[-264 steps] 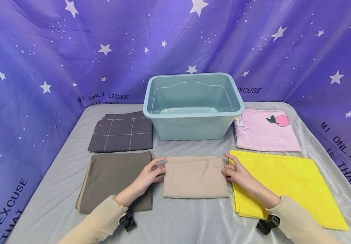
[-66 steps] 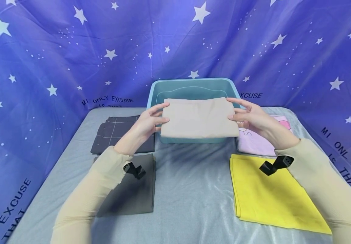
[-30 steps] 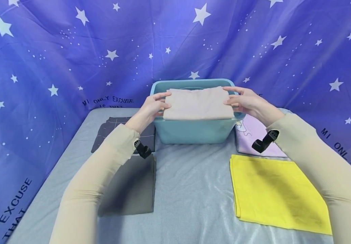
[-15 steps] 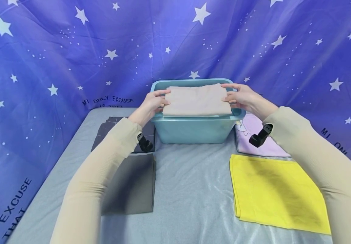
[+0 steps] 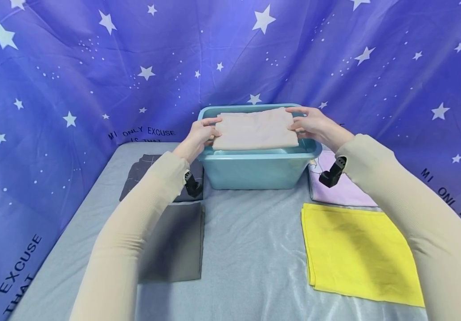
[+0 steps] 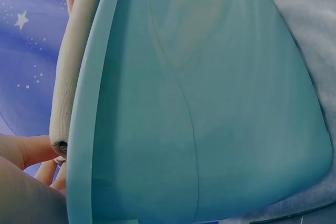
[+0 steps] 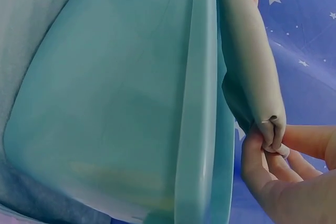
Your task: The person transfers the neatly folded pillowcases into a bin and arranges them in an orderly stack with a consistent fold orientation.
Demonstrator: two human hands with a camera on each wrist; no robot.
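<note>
A folded beige cloth [image 5: 256,130] is held level over the mouth of a blue-green plastic tub [image 5: 254,173]. My left hand [image 5: 199,136] pinches its left end, and my right hand [image 5: 314,123] pinches its right end, thumbs on top. In the right wrist view, the cloth's folded end [image 7: 262,87] sits between thumb and fingers, above the tub's rim [image 7: 202,98]. The left wrist view shows the cloth's edge [image 6: 79,61] just past the rim, with the left fingers [image 6: 39,150] partly hidden.
Dark checked cloth [image 5: 144,171] and a grey-brown folded cloth [image 5: 178,245] lie at left. At right lie a pink folded cloth [image 5: 340,187] and a yellow one [image 5: 358,254]. A purple star-print curtain [image 5: 230,35] hangs behind the grey-covered table [image 5: 250,249].
The beige cloth was lifted from the table by both hands and carried forward over the tub. In the last second it moved slightly farther back and left.
</note>
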